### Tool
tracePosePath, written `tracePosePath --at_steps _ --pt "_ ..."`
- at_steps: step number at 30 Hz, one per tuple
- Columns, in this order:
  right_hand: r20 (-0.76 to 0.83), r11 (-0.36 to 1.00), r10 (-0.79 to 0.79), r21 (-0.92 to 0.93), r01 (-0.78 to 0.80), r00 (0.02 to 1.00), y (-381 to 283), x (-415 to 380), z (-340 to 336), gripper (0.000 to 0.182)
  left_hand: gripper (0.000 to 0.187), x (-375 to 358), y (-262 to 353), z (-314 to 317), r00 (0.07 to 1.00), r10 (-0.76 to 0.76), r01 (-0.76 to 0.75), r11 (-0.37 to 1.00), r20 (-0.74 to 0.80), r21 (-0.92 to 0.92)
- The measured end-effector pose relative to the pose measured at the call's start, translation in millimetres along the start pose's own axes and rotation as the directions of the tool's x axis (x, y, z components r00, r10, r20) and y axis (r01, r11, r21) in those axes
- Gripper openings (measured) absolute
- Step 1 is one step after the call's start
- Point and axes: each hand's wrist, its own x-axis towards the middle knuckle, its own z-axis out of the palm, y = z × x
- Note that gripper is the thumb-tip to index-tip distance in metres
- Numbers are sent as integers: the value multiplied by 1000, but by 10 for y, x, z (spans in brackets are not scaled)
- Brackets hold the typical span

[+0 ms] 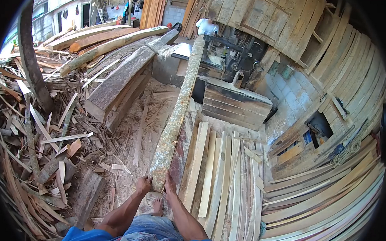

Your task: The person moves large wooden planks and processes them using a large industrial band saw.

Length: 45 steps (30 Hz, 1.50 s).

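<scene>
A long, rough-barked plank (176, 128) runs from in front of my body up to a saw machine (230, 57). At its near end, my left hand (144, 185) grips the left edge, its fingers wrapped round the wood. My right hand (170, 185) holds the right edge of the same end. Beyond the far end of the plank, beside the machine, stands another person (207, 27) in a light shirt. A bare foot (156, 205) shows below the near end.
Wood scraps (41, 135) are heaped at left. A thick squared beam (119, 78) lies left of the plank. Sawn boards (219, 177) lie just to the right, with more stacked boards (327, 204) further right. A wooden post (31, 66) stands at left.
</scene>
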Motion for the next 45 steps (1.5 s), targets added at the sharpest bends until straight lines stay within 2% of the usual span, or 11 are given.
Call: tracePosePath --at_steps 3,10,12,15,24,27,28,31,37,39,45 --pt "-40 967 -119 -230 107 992 116 -154 22 70 39 -23 -292 36 993 114 -118 984 -36 -133" --pt "-58 977 -156 -159 145 986 274 -736 48 56 38 -704 -299 -223 983 181 -182 976 -19 -121" --pt "-51 960 -205 -204 191 977 230 -703 69 55 39 -756 -368 -198 957 259 -266 963 -128 -48" --pt "-82 972 -126 -211 106 989 523 -909 38 56 40 -947 -494 -234 968 233 -241 966 -90 -96" --pt "-148 962 -200 -216 166 969 725 -1638 194 59 41 -1573 -706 -573 979 193 -168 945 62 -279" --pt "-137 966 -238 -140 219 962 1035 -1880 225 59 41 -1873 -861 -654 976 208 -214 968 -58 -134" --pt "-137 967 -214 -168 191 967 1128 -1931 232 57 44 -2289 -527 -864 983 184 -186 980 -23 -76" --pt "-130 970 -212 -145 193 969 1226 -2190 226 52 47 -2523 -730 -919 990 125 -111 977 70 -182" --pt "-125 969 -119 -230 88 985 1427 -2963 137 54 52 -2655 -1655 -799 980 191 -181 973 61 -142" --pt "-143 967 -215 -171 190 966 1620 -3059 153 55 53 -2872 -1630 -840 977 190 -168 966 100 -194" --pt "-144 972 -153 -199 123 978 2085 -3514 144 59 53 -3798 -1587 -1195 978 195 -188 978 70 -89"
